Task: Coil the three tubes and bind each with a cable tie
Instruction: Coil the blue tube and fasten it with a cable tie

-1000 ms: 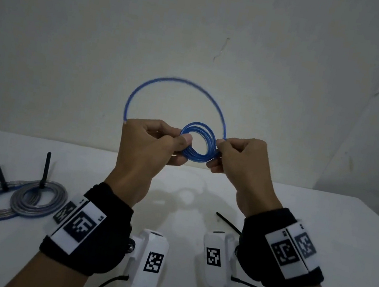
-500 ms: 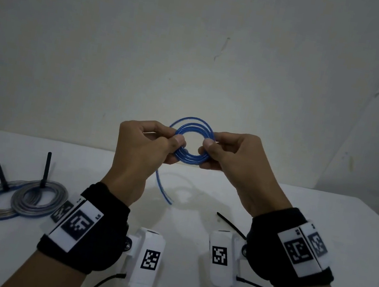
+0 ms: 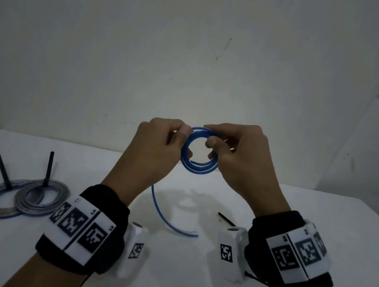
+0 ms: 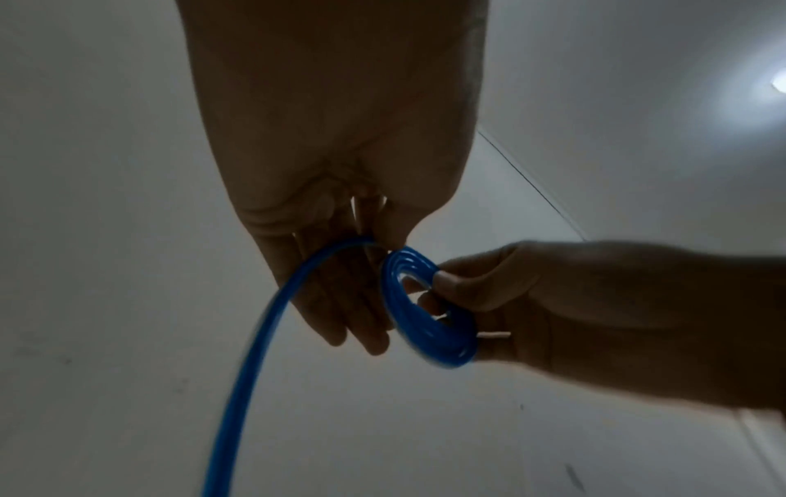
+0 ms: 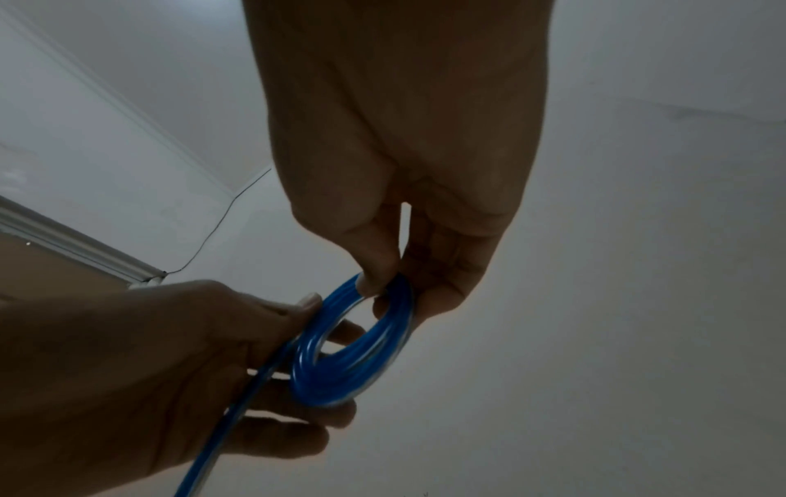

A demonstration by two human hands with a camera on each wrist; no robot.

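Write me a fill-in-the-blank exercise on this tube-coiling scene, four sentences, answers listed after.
1. The left hand and right hand hold a coil of thin ____ plastic tube above the white table.
2. The coil's loose tail hangs down on the ____ hand's side.
3. The number of grey coiled tubes lying on the table is ____.
4. From each grey coil a ____ cable tie sticks up.

Missing words: blue; left; two; black

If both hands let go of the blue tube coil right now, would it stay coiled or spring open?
Probably it would spring open: the thin blue plastic tube coil carries no tie, and only the left hand and right hand keep its loops together. Its loose tail hangs in a smooth curve, which suggests a springy, not limp, tube. It looks light.
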